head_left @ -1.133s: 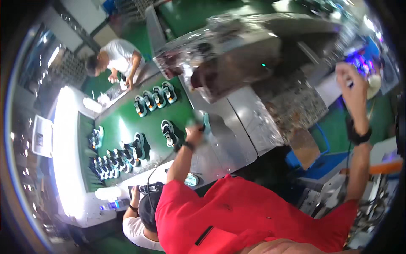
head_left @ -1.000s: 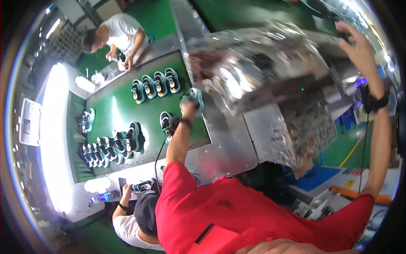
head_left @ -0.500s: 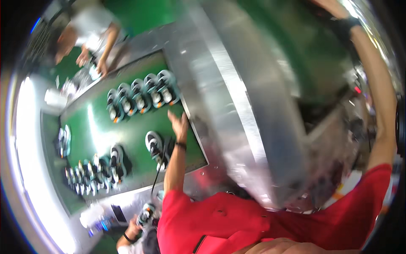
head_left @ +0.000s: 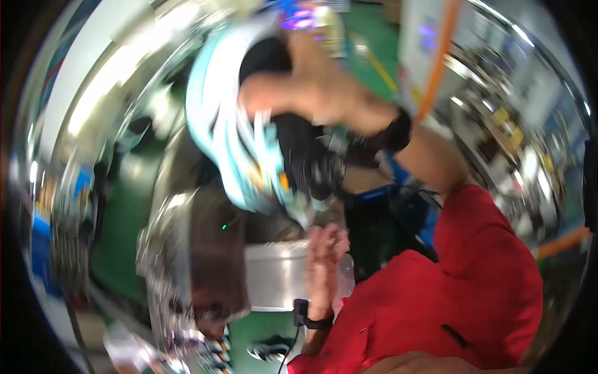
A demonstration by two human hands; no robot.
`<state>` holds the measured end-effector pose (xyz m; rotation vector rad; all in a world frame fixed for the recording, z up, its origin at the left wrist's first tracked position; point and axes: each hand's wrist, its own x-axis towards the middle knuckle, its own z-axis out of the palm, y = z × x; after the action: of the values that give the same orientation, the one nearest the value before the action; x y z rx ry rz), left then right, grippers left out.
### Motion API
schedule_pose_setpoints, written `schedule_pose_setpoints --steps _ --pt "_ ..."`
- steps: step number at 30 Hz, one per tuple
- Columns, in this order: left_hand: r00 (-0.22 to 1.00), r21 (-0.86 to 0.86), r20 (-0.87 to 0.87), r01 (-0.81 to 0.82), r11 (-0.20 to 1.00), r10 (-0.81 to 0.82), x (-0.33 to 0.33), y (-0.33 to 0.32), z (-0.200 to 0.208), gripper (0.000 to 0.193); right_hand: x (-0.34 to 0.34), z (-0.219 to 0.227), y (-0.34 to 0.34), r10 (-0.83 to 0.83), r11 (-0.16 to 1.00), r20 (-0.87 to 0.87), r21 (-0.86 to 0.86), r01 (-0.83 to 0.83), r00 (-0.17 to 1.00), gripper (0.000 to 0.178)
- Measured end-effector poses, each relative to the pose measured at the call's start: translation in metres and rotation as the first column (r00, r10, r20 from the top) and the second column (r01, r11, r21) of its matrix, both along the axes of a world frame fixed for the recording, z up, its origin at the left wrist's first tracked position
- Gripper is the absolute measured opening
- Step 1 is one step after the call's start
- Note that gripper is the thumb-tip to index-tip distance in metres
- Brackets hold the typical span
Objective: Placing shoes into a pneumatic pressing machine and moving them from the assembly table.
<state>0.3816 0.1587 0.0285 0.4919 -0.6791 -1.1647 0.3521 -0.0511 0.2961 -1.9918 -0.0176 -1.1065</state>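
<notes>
The turquoise-and-black sneaker (head_left: 212,124), motion-blurred, was already lifted and not yet set down, gripped in the right hand (head_left: 311,93); the left hand (head_left: 324,262), fingers extended and apparently empty, was near its lower end. Left of the left hand, other sneakers (head_left: 271,350) stood unlifted on a green surface (head_left: 249,327).

So the green floor (head_left: 367,28) peeks out at the top, just right of centre, with a yellow line (head_left: 380,71) on it. Long blurry light (head_left: 93,93) blazing upper left, thinner bright strip (head_left: 509,23) upper right. There's an orange bar (head_left: 441,59) up there too, purple glow (head_left: 299,19) top middle, and a shiny metal desk (head_left: 277,277) lower middle.
</notes>
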Motion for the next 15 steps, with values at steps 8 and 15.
schedule_pose_setpoints --steps 8,15 --pt "0.842 -0.001 0.113 0.531 0.847 -0.527 -0.161 -0.113 0.052 0.050 -0.300 -0.114 0.045 -0.593 0.648 -0.299 0.374 0.664 0.748 0.054" --pt "0.705 0.278 0.072 0.665 0.693 -0.705 -0.390 -0.149 0.020 0.042 -0.528 -0.217 0.160 -0.819 0.266 -0.168 0.736 0.622 0.548 0.054"
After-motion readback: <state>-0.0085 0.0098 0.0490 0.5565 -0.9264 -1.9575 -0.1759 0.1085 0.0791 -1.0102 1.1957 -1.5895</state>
